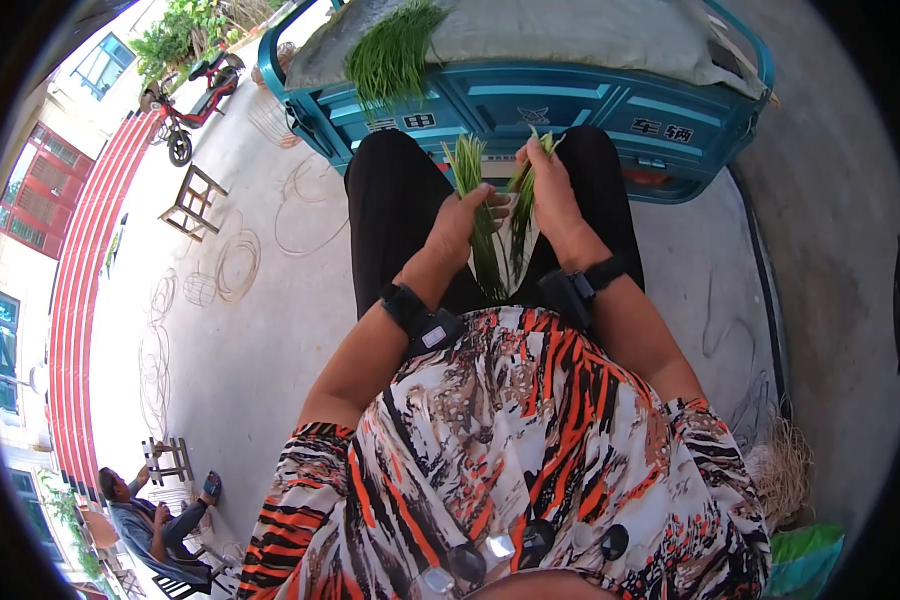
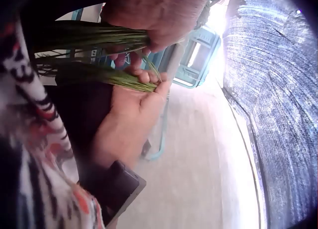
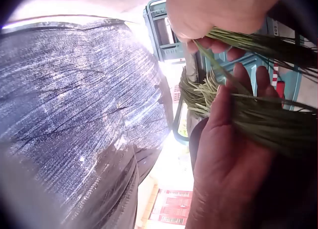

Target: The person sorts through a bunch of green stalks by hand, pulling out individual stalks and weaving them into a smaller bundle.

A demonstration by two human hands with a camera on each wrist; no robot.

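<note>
My left hand (image 1: 460,222) grips a bunch of garlic chives (image 1: 470,160) over my lap, the pale cut ends pointing away from me and the dark leaves hanging toward my waist. Beside it, my right hand (image 1: 555,195) holds a thinner bunch of chives (image 1: 522,230) between thumb and fingers. In the right wrist view, a single stalk (image 3: 211,60) spans the small gap between the two hands. In the left wrist view, my right hand (image 2: 131,114) shows its palm side, with the leaves (image 2: 94,75) trailing toward the patterned shirt.
A larger heap of chives (image 1: 395,55) lies on the covered bed of a blue cargo tricycle (image 1: 510,100) in front of my knees. A stool (image 1: 193,203), a red scooter (image 1: 200,105) and wire loops (image 1: 238,265) are to the left. Another person (image 1: 160,520) sits at lower left.
</note>
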